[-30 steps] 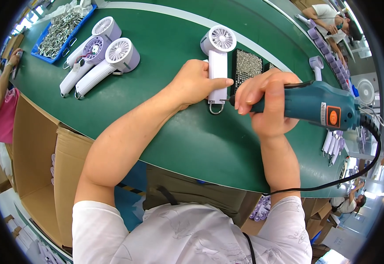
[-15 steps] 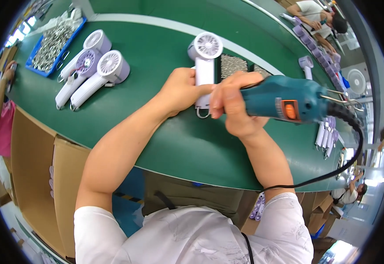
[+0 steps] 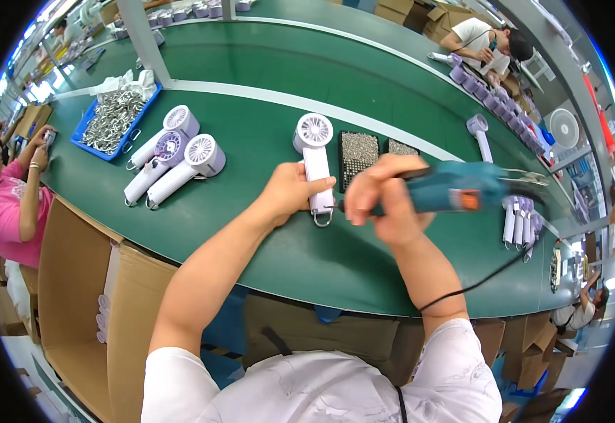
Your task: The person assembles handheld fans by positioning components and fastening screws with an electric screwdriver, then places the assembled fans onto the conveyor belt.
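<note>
A white and lavender handheld fan (image 3: 317, 169) lies on the green table, its round grille pointing away from me. My left hand (image 3: 287, 192) is closed around its handle, the thumb lying across it. A metal loop (image 3: 323, 220) sticks out of the handle's near end. In my right hand (image 3: 392, 201) is a teal electric screwdriver (image 3: 455, 187), blurred by motion and held level, its cord trailing from the rear. Its front end points left at the lower handle; whether the bit touches the fan I cannot tell.
Two black trays of small screws (image 3: 359, 149) sit right of the fan. Left lie several more fans (image 3: 187, 162) and a blue tray of metal loops (image 3: 113, 120). More fans (image 3: 519, 218) lie right. A cardboard box (image 3: 75, 282) stands below the table's left edge. Co-workers sit around.
The view has tilted up, showing more of the far table. My right hand and the screwdriver have drawn right, off the fan's handle. My left hand keeps its hold.
</note>
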Available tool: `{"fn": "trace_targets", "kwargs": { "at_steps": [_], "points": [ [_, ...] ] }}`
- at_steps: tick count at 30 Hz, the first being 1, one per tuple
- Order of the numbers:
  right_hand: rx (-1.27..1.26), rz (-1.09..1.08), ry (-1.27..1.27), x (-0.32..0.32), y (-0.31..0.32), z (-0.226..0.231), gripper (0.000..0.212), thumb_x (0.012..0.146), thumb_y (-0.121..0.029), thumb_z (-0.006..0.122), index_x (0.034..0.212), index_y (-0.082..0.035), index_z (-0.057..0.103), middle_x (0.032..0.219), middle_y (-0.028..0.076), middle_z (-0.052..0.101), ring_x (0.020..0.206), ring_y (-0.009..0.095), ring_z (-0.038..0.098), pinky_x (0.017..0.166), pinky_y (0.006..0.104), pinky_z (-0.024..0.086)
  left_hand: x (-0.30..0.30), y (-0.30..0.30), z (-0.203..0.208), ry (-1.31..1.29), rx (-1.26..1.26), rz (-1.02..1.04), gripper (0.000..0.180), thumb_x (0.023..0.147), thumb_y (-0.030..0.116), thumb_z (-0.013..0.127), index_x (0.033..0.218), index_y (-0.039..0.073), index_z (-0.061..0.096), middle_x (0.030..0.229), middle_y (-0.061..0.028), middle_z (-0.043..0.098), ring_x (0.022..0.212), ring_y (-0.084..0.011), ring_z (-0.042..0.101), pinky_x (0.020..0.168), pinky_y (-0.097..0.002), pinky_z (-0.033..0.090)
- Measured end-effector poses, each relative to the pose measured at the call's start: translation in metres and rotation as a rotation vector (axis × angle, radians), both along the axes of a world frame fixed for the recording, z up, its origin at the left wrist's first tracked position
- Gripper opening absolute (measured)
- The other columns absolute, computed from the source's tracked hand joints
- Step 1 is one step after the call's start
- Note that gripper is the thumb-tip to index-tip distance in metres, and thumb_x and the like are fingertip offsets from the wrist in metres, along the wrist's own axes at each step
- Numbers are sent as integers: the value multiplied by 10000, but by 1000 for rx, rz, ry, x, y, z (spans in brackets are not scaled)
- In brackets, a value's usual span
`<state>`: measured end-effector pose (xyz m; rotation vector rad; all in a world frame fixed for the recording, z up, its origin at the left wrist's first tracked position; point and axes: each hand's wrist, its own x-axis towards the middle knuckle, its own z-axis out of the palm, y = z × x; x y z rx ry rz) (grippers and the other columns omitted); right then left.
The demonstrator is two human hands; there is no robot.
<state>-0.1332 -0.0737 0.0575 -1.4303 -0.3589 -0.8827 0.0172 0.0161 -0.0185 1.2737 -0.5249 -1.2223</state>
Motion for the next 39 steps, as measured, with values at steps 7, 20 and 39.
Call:
{"fn": "trace_targets", "kwargs": {
  "at_steps": [7,20,39],
  "points": [
    [41,-236,-225,-32,-41,42,110,1009,-29,497,1051,53,557,649,116,578,434,180,533,416,328,476,-43,48,22,16,34,11,314,942,108,691,1155,-76,551,999,-174,698,896,-271,740,774,-362,627],
    [228,-421,-20,-19,-73,14,52,921,10,649,912,61,643,628,73,621,475,145,591,460,279,488,-100,101,16,-1151,215,258,483,849,153,685,1238,-72,508,1021,-287,567,911,-471,586,797,-516,490],
    [254,-489,108,22,-73,-26,136,960,-117,691,938,14,662,669,64,656,528,135,637,507,271,516,-103,85,42,-1307,121,169,435,709,306,902,936,-13,713,684,-89,621,560,-242,595,511,-336,476]
  ]
}}
